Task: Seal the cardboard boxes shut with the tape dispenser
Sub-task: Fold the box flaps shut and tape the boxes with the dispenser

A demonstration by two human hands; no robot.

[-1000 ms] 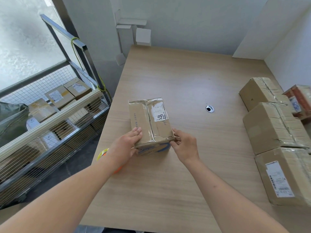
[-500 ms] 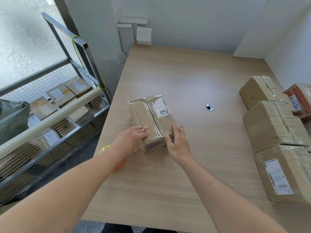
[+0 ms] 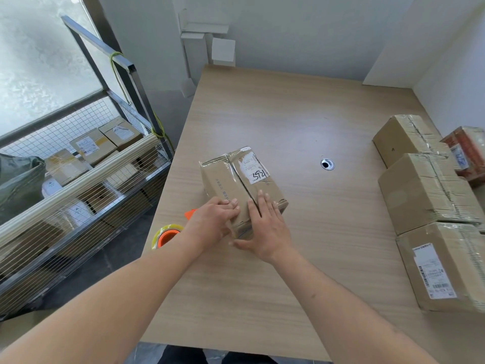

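Observation:
A small cardboard box (image 3: 236, 177) with a white label marked 5924 lies on the wooden table (image 3: 301, 122), its top flaps meeting along a dark seam. My left hand (image 3: 212, 219) rests on the near left flap with its fingers laid flat. My right hand (image 3: 265, 227) presses flat on the near right flap, its thumb against the box's front face. An orange tape dispenser with a clear tape roll (image 3: 166, 236) sits at the table's left edge, partly hidden behind my left forearm. Neither hand touches it.
Three taped cardboard boxes (image 3: 425, 190) line the table's right side, with a reddish parcel (image 3: 467, 151) behind them. A cable hole (image 3: 327, 164) is set in the tabletop. A wire cage cart (image 3: 78, 179) holding several parcels stands left of the table.
Both hands moved from gripping the box's near corners onto its top flaps and now lie flat. The box turned slightly clockwise. The tape dispenser shows more beside my left forearm.

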